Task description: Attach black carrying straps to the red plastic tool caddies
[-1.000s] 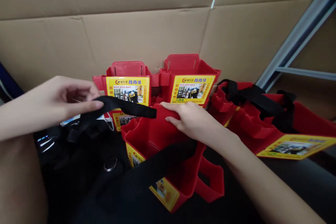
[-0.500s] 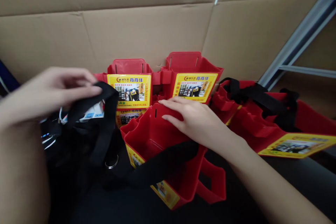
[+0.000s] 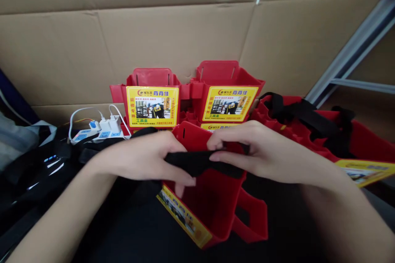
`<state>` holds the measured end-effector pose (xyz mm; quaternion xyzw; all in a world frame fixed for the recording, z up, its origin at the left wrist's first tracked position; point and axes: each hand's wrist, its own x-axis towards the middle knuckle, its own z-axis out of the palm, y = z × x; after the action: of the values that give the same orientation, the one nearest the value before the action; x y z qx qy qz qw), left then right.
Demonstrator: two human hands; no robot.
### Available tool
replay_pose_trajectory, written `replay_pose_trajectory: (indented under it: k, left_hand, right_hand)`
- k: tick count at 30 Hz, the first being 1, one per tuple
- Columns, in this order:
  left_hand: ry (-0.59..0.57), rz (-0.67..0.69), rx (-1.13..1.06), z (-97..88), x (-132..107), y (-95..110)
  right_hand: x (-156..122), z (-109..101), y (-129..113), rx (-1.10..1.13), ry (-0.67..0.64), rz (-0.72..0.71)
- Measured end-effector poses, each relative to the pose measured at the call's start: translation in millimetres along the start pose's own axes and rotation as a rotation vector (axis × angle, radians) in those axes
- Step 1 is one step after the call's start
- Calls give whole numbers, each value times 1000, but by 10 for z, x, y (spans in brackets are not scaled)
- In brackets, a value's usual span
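A red plastic tool box (image 3: pixel 206 201) with a yellow label sits tilted in front of me on a dark surface. Across its open top runs a black strap (image 3: pixel 197 161). My left hand (image 3: pixel 157 158) grips the strap over the box's left side, thumb lying along the near face. On the right, my right hand (image 3: pixel 247 148) pinches the strap between thumb and fingers. The slotted back wall of the box rises behind both hands. Where the strap meets the box on the right is hidden by my right hand.
Red tool boxes (image 3: pixel 152 104) with yellow labels stand against a cardboard wall (image 3: pixel 173 41). More red boxes with black straps (image 3: pixel 321 123) lie at right, near a metal frame (image 3: pixel 348 49). A power strip (image 3: pixel 106 129) with white plugs is at left.
My left hand has come right, from beside the box to over it, bringing the strap along. My right hand has left the back wall and now pinches the strap.
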<state>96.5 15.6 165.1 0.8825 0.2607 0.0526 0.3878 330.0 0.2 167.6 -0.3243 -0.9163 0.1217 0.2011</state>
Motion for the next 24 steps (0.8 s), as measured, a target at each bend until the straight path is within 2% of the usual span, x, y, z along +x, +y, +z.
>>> replay_pose_trajectory:
  k: [3, 6, 8, 10, 13, 15, 19, 24]
  left_hand:
    - [-51, -97, -4, -283, -175, -134]
    - [44, -158, 39, -420, -291, -190]
    - [171, -147, 92, -360, -252, -149]
    - [244, -115, 131, -237, -152, -78]
    - [213, -75, 151, -132, -55, -21]
    - [194, -82, 167, -159, -68, -36]
    - [247, -131, 191, -183, -80, -59]
    - [325, -114, 224, 38, 110, 33]
  right_hand:
    - [-69, -115, 38, 50, -97, 8]
    - [-76, -139, -28, 36, -116, 33]
    - [-29, -76, -135, 24, -34, 51]
    - [34, 25, -248, 23, 34, 88]
    - [85, 133, -332, 28, 59, 146]
    - [77, 139, -328, 56, 94, 177]
    - [76, 160, -328, 117, 201, 234]
    - [150, 359, -414, -141, 98, 340]
